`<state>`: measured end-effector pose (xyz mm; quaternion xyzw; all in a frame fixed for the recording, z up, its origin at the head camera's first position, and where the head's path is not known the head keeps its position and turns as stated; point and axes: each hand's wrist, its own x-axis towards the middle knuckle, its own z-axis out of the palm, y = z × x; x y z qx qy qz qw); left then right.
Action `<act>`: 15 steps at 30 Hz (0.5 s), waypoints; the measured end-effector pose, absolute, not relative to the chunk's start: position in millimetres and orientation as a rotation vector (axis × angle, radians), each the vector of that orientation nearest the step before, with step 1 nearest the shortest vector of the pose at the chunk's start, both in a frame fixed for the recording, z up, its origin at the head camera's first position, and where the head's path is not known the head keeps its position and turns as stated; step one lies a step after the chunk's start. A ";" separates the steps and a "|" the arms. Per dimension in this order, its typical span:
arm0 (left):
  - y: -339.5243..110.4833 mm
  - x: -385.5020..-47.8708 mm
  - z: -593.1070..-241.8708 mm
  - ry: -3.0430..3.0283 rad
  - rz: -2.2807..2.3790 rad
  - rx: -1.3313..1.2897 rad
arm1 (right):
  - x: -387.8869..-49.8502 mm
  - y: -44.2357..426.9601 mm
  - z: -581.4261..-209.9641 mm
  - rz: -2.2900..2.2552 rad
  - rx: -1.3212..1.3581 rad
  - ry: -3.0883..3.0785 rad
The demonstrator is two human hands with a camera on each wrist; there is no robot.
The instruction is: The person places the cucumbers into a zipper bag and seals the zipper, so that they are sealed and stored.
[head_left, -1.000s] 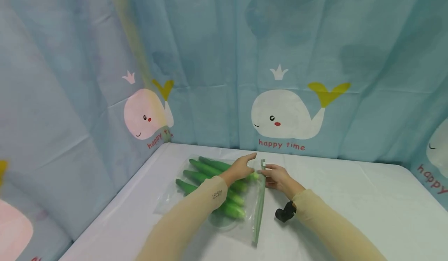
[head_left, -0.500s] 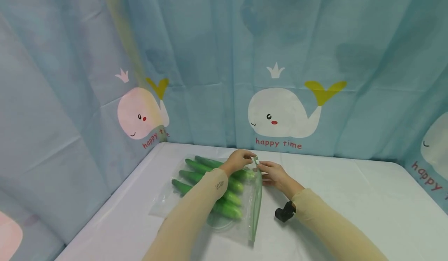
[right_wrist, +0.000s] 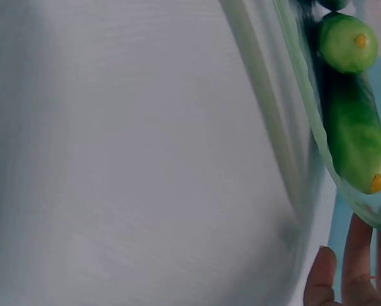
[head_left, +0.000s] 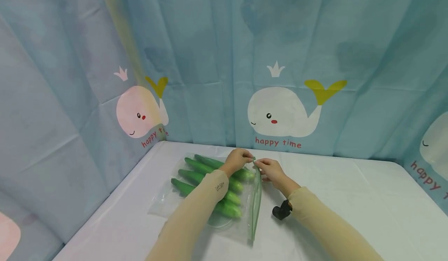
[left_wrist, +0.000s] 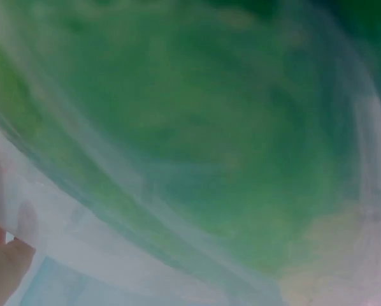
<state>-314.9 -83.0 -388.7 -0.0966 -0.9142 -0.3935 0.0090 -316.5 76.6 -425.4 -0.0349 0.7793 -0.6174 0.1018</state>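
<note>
A clear zip bag [head_left: 162, 202] lies flat on the table with several green cucumbers [head_left: 229, 209] inside. Its green zip edge [head_left: 256, 204] runs along the right side. My left hand [head_left: 237, 161] reaches over the cucumbers and pinches the far end of that edge. Just right of it, my right hand [head_left: 274, 170] pinches the same corner between thumb and finger. In the right wrist view, the bag's mouth bows apart beside the cucumber ends [right_wrist: 356, 146], near my fingers [right_wrist: 357, 261]. Blurred green cucumber [left_wrist: 178, 115] fills the left wrist view. The fingertips hide the zip's far tip.
The white-covered table [head_left: 350, 198] extends to the right of the bag. A blue curtain [head_left: 210, 58] with whale prints hangs along its back and left sides. A black wrist camera [head_left: 281, 210] sits on my right wrist. A pale round outline shows at the bag's near side.
My left hand, earlier spread above the bag, has come to the zip's far corner and pinches it. My right hand has shifted slightly left with the zip edge, and the white slider is now covered.
</note>
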 end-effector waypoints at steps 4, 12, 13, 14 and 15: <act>-79.8 -313.7 -388.5 -2.872 -1.180 -0.256 | -311.5 75.4 -425.4 -1.839 -0.110 2.318; -77.5 -312.4 -386.6 -2.871 -1.106 -0.145 | -299.9 74.9 -429.6 -1.892 -0.070 2.263; -77.7 -312.3 -386.0 -2.875 -1.126 -0.148 | -298.2 75.2 -429.0 -1.897 -0.065 2.241; -78.0 -311.8 -385.0 -2.881 -1.156 -0.155 | -297.0 75.6 -428.4 -1.900 -0.056 2.220; -78.3 -311.5 -383.9 -2.888 -1.172 -0.172 | -296.3 75.8 -427.7 -1.905 -0.042 2.200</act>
